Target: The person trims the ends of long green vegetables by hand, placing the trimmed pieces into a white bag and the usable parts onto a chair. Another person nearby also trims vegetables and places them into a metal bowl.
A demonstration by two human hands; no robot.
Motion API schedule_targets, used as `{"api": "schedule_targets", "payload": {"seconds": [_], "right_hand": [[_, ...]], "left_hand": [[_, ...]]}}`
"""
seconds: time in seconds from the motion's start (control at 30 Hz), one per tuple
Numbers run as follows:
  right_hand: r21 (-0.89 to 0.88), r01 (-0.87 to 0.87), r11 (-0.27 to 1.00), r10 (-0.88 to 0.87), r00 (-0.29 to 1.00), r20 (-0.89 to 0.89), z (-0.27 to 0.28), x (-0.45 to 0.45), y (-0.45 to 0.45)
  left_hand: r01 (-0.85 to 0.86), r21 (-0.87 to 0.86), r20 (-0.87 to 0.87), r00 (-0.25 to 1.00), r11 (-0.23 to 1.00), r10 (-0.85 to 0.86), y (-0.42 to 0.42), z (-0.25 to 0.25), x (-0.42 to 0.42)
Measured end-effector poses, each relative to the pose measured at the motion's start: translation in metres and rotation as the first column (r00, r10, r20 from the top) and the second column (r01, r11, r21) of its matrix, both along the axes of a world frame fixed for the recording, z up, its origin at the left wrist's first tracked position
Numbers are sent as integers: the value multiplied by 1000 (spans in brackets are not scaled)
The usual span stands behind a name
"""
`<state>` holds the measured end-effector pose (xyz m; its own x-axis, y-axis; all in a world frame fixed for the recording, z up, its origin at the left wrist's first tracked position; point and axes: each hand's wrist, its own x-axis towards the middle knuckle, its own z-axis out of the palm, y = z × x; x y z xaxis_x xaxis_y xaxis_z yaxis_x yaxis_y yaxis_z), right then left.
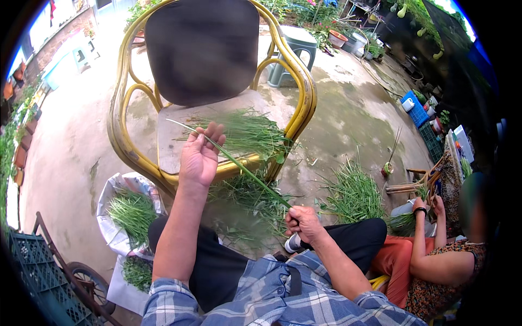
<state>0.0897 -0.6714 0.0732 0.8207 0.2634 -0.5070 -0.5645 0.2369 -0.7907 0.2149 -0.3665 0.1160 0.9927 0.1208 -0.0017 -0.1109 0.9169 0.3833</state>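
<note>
My left hand (202,155) is raised palm up over the chair seat's front edge, thumb and a finger pinching a long green stalk (244,169) near its white end. The stalk slants down to the right into my right hand (304,222), closed around its green end. Beyond my left hand, a heap of long green stalks (257,134) lies on the seat of a yellow cane armchair (304,102) with a dark backrest.
Green stalks (355,195) and leafy scraps (248,203) lie on the concrete floor. Left of my knee stands a white bag (107,220) holding cut greens. Close on my right sits another person (436,265), hands on greens. A crate (45,277) and a wheel (87,283) are lower left.
</note>
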Motion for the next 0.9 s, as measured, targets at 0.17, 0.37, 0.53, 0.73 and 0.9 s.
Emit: {"api": "schedule_targets", "payload": {"seconds": [0.17, 0.37, 0.53, 0.73, 0.9], "right_hand": [[199, 343, 918, -328, 939, -104, -15, 9, -1], [-302, 256, 918, -290, 954, -75, -77, -3, -55], [-475, 58, 878, -176, 962, -208, -100, -35, -50], [-602, -122, 789, 75, 992, -103, -126, -39, -46], [-616, -205, 760, 171, 979, -115, -131, -36, -27]], "left_hand": [[-132, -2, 49, 990, 991, 132, 14, 8, -7], [-435, 12, 305, 859, 900, 411, 92, 51, -65], [-660, 97, 124, 751, 745, 649, 186, 1, -144], [-694, 351, -257, 575, 629, 777, 293, -86, -171], [-437, 680, -440, 399, 589, 804, 393, -211, -193]]}}
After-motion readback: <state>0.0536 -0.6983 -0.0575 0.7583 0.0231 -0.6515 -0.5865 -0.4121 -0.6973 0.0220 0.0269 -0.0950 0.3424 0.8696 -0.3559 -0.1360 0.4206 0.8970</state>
